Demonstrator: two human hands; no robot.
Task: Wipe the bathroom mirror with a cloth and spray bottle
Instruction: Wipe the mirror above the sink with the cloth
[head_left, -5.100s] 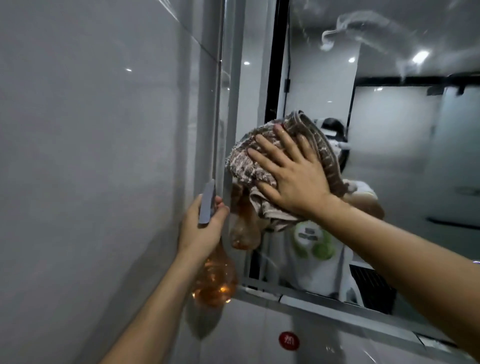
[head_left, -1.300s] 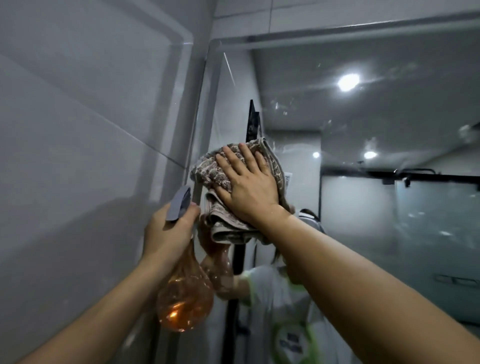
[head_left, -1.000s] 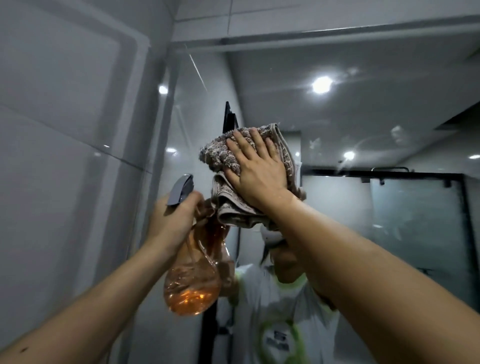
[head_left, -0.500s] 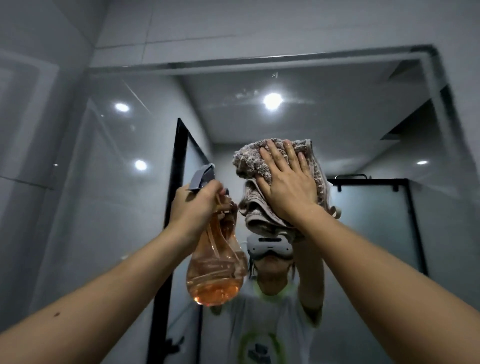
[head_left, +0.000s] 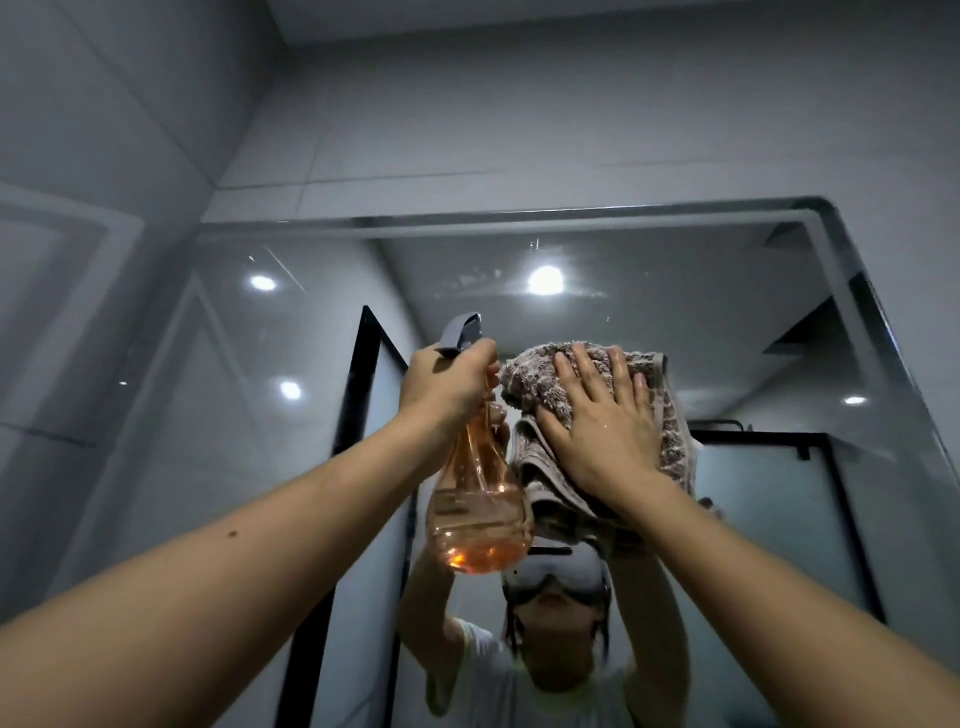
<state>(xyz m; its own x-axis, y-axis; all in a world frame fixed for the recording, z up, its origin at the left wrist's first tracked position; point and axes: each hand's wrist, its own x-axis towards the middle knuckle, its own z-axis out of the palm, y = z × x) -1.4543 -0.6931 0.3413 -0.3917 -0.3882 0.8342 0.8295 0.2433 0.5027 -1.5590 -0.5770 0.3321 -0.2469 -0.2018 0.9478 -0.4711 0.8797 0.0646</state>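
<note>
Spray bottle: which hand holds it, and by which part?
The left hand grips the spray bottle by its narrow neck, just under the grey trigger head.

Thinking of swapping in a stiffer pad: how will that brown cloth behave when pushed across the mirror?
Probably floppy: the cloth bunches in folds and sags below the right hand. Its fluffy pile likely drags rather than slips on the mirror. It seems light, since flat fingers alone pin it up.
</note>
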